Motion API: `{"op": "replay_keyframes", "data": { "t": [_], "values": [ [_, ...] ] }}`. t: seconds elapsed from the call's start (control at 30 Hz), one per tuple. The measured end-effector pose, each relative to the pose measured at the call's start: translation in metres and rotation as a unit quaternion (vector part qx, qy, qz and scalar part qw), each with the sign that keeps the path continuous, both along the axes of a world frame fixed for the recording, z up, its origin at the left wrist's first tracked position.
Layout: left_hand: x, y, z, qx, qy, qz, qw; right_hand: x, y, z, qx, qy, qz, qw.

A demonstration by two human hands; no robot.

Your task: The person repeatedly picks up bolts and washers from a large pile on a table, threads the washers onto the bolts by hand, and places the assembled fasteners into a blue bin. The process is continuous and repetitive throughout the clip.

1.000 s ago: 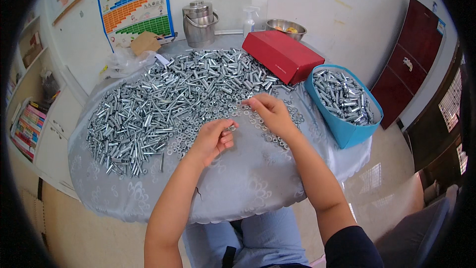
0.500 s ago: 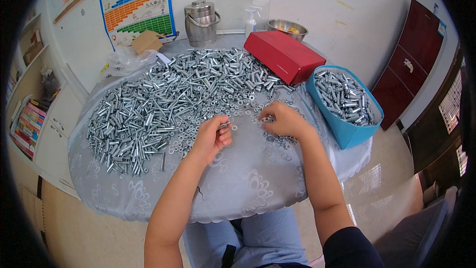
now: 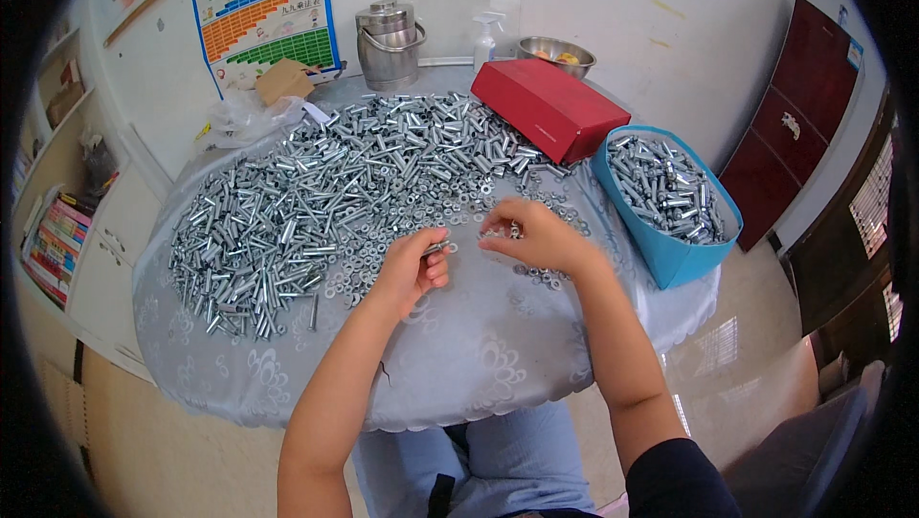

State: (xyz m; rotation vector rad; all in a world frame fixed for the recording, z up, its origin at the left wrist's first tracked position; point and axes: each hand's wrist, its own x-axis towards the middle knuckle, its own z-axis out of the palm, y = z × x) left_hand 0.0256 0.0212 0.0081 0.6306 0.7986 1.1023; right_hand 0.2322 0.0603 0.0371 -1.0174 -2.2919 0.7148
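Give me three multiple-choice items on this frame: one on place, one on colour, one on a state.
1. Where does the blue bin stand?
A. at the table's right edge
B. at the back wall
C. on the floor

2. What colour is the flat box behind the loose bolts?
A. green
B. red
C. white

3. What is the left hand doing?
A. lying flat and open
B. pinching a small metal piece
C. gripping the steel pot

Key: 1 A, the bin sits at the right rim of the table; 2 B, its lid is plainly red; 3 B, the fingertips close on a small metal part.
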Motion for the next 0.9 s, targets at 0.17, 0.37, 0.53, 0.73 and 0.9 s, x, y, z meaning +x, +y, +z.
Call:
{"op": "replay_keyframes", "data": {
  "t": [0.17,0.37,0.53,0.73,0.9],
  "values": [
    [0.001,0.001,0.0,0.01,0.009,0.015,1.0,-0.026,-0.009,-0.006,-0.01,0.162,0.043,0.986],
    [0.002,0.0,0.003,0.017,-0.012,0.019,1.0,-0.037,-0.01,-0.015,-0.022,0.216,0.047,0.975],
    [0.003,0.001,-0.001,0.014,0.01,0.028,0.999,-0.041,-0.009,-0.02,-0.014,0.221,0.048,0.974],
    [-0.008,0.005,-0.012,0.038,0.045,-0.004,0.998,-0.047,-0.018,-0.022,-0.026,0.213,0.05,0.975],
    [0.005,-0.003,-0.006,0.136,0.269,0.124,0.945,-0.045,-0.026,-0.015,-0.006,0.179,0.072,0.981]
  ]
}}
